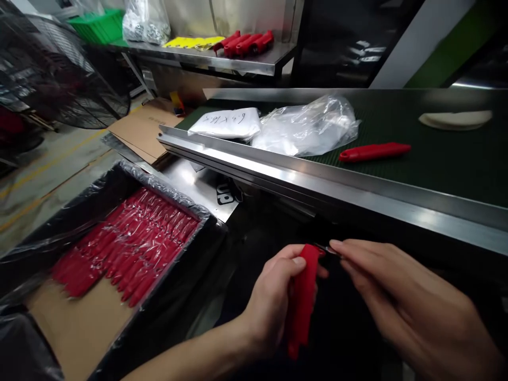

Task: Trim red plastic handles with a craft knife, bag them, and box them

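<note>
In the head view my left hand [273, 296] is wrapped around a long red plastic part [304, 296], held roughly upright with the thumb on its upper end. My right hand [400, 296] pinches a thin metal tool [327, 248], perhaps a small blade, whose tip points at the top of the red part. Whether the tip touches it is hard to tell. Beyond my hands, another red part [375, 152] lies on the dark green conveyor belt [444, 169].
A metal rail [293, 172] edges the belt, which carries a white packet [226, 123], clear plastic bags [309, 127] and an off-white piece [455, 120]. At left, a lined box [83, 323] holds several bagged red parts. A fan [79, 69] and a shelf [254, 64] stand behind.
</note>
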A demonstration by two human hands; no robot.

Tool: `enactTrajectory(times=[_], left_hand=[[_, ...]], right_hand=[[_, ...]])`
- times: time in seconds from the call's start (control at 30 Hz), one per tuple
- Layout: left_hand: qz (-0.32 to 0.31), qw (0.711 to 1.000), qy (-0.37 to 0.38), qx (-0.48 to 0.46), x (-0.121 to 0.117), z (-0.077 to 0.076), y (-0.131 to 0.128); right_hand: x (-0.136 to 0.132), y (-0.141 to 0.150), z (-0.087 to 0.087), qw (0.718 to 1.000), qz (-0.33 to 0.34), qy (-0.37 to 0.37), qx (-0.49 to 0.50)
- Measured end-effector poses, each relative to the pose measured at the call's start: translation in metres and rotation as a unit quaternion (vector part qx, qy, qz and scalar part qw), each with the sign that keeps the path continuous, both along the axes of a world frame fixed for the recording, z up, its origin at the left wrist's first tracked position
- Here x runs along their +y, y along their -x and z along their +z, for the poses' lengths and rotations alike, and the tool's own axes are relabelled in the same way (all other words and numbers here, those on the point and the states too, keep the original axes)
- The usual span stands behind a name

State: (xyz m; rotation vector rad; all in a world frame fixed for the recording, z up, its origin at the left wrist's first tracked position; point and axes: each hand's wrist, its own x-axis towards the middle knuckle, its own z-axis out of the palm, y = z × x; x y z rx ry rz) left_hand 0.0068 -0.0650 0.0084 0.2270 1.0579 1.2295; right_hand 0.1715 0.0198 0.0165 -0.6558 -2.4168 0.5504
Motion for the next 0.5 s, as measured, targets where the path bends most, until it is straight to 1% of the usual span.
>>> enactTrajectory(times=[0.2,0.5], left_hand=[[-0.001,1.0,-0.008,-0.008,-0.0086,-0.0026,0.0047],[0.007,1.0,-0.009,-0.019,-0.0086,0.0008,0.0072]], right_hand=[[-0.0039,0.0023,0.0025,0.999,0.01,-0.035,-0.025],[-0.0018,0.0004,-0.0026,0.995,0.028,-0.068,-0.072]])
